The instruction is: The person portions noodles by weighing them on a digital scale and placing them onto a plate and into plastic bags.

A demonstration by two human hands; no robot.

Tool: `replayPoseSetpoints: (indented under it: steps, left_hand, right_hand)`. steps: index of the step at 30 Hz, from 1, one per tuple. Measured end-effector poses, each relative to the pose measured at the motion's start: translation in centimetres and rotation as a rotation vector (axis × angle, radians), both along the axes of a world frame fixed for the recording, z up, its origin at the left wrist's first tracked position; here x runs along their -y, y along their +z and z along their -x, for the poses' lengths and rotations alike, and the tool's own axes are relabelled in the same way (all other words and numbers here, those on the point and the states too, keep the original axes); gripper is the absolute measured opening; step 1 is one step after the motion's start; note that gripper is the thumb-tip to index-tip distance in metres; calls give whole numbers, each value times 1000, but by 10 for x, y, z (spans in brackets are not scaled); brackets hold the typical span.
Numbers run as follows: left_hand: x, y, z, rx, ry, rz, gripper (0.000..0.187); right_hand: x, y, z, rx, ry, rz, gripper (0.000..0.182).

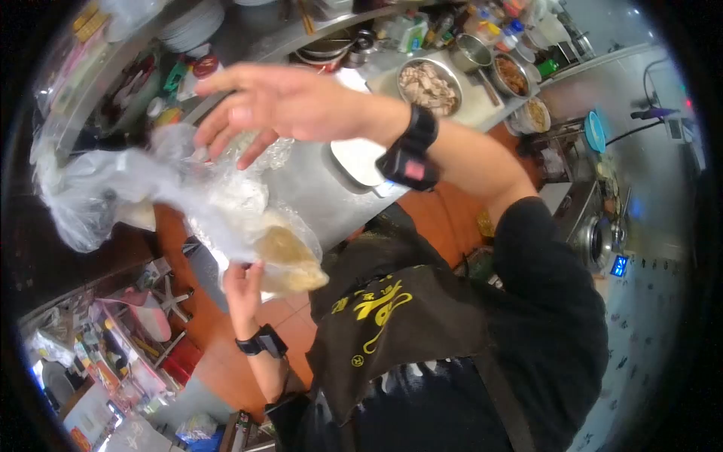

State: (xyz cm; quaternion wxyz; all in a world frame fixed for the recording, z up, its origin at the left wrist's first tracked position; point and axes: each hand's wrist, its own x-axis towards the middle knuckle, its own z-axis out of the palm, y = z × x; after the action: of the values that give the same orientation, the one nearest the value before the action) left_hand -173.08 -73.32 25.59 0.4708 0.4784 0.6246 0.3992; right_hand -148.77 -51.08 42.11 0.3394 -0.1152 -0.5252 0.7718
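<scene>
My left hand (242, 292) is closed, fingers and thumb at the edge of a clear plastic bag (286, 256) with a brownish-yellow filling. My right hand (290, 104) is raised above the metal counter (309, 197), its fingers apart and partly curled. A long, crumpled length of clear plastic (105, 192) stretches to the left, blurred, below the right fingertips. Between the hands, more plastic with white contents (237, 188) lies at the counter's edge. A white flat-topped device (360, 160) sits under my right wrist.
At the back stand a metal bowl of pale meat pieces (429, 87), a bowl of reddish-brown food (512, 75) and an empty-looking metal pot (471, 53). A knife (489, 88) lies on the cutting board (473, 109). A pink cart (128, 339) stands lower left on the tiled floor (218, 369).
</scene>
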Motion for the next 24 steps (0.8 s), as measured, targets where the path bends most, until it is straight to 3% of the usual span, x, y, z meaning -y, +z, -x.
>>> replayPoseSetpoints:
  steps: [1, 2, 4, 6, 7, 9, 10, 12, 14, 15, 19, 21, 22, 23, 24]
  left_hand:
    - [-5, 8, -6, 94, 165, -4, 8]
    - [-5, 9, -7, 88, 162, -85, 7]
    - [-14, 9, -20, 93, 142, -172, 6]
    - [-20, 15, -28, -53, 114, -330, 3]
    - [-35, 15, -25, -485, 13, -622, 4]
    - [-31, 0, -19, -689, 10, -523, 7]
    - [-30, -10, -16, -693, -22, -530, 7]
    - [-19, -31, -6, -452, 440, 65, 19]
    - [-22, -14, 5, -20, 307, -8, 32]
    - [-18, -8, 11, -79, 303, 28, 36]
    - [-22, 3, 15, -75, 471, -90, 33]
    - [-44, 31, -20, 312, 509, -161, 30]
    - [-52, 31, -18, 263, 542, -138, 29]
    - [-56, 34, -15, 212, 579, -116, 28]
    - [-59, 41, -11, 333, 643, -182, 28]
  right_hand:
    - [5, -28, -3, 155, -60, -233, 42]
    - [10, -68, -5, 300, -118, -466, 53]
    - [66, -118, 3, 501, 108, -790, 57]
    - [90, -143, 18, 517, 10, -933, 47]
    - [97, -153, 22, 530, -24, -922, 47]
    - [104, -166, 44, 684, -139, -1023, 26]
    - [99, -163, 43, 688, -169, -1008, 26]
    - [95, -163, 47, 677, -218, -865, 12]
    - [88, -179, 35, 591, -352, -757, 11]
    - [85, -187, 36, 498, -468, -662, 9]
    - [89, -188, 36, 431, -442, -683, 11]
    - [95, -176, 41, 637, -236, -881, 13]
    - [88, -179, 41, 613, -223, -890, 13]
    - [76, -183, 43, 595, -266, -705, 16]
    - [64, -187, 45, 574, -303, -516, 20]
